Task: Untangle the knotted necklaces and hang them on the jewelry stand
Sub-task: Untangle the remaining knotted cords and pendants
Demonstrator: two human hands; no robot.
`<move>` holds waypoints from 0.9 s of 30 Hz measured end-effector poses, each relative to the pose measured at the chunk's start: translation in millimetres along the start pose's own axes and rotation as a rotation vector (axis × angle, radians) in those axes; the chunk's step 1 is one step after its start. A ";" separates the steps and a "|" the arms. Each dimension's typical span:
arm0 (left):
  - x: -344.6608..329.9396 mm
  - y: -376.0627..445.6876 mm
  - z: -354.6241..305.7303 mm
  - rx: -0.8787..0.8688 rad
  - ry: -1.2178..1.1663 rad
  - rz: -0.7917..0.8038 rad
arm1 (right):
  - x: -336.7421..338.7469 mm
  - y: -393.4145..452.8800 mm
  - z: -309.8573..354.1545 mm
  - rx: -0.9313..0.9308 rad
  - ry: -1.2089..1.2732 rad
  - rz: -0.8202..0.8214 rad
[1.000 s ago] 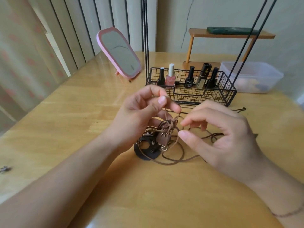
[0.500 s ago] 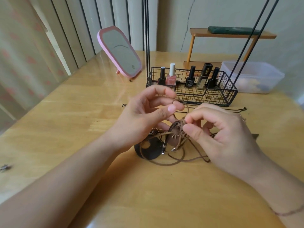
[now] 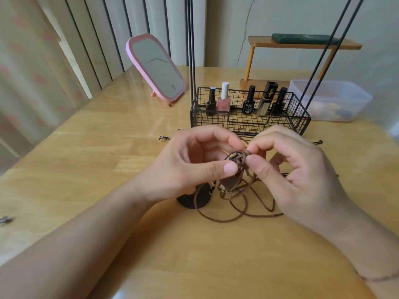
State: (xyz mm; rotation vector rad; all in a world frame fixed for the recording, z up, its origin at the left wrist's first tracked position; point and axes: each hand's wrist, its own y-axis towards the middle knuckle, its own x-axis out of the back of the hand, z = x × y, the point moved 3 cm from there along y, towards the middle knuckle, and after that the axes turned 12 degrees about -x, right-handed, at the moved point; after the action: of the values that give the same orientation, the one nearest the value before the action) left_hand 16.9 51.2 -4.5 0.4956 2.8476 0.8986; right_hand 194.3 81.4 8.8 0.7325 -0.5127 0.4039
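A knot of brown cord necklaces [image 3: 236,159] is held just above the wooden table [image 3: 86,160], with loose loops of cord [image 3: 218,219] trailing onto the tabletop. My left hand [image 3: 190,167] pinches the knot from the left with thumb and fingers. From the right, my right hand [image 3: 295,169] pinches the same knot between thumb and forefinger. A brown leather pendant [image 3: 228,183] hangs below the knot. Behind the hands stands the black wire jewelry stand [image 3: 250,124], its thin rods rising out of view. A round black base [image 3: 194,201] lies partly hidden under my left hand.
Several nail polish bottles [image 3: 224,98] stand in the stand's basket. A pink mirror [image 3: 155,67] leans at the back left. A translucent plastic box [image 3: 332,100] and a small wooden shelf [image 3: 302,44] sit at the back right. Small metal bits [image 3: 163,138] lie on the table.
Both hands have lifted the knot higher and drawn closer together. My right hand, which was apart from the knot a second ago, now pinches it.
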 end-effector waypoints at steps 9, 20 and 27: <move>-1.5 1.4 2.5 -0.026 0.024 -0.042 | -1.1 -1.0 -1.0 0.011 -0.005 0.021; 1.0 1.4 4.4 0.057 -0.027 -0.058 | 1.8 -2.9 -6.6 -0.135 0.077 -0.002; 5.7 2.6 7.1 0.098 -0.070 -0.108 | 7.7 -1.1 -3.8 -0.021 -0.017 -0.077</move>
State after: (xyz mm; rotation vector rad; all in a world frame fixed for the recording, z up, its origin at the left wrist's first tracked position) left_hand 13.8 59.0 -8.9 0.3714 2.8336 0.7121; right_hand 202.3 84.7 10.2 0.7333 -0.5027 0.3205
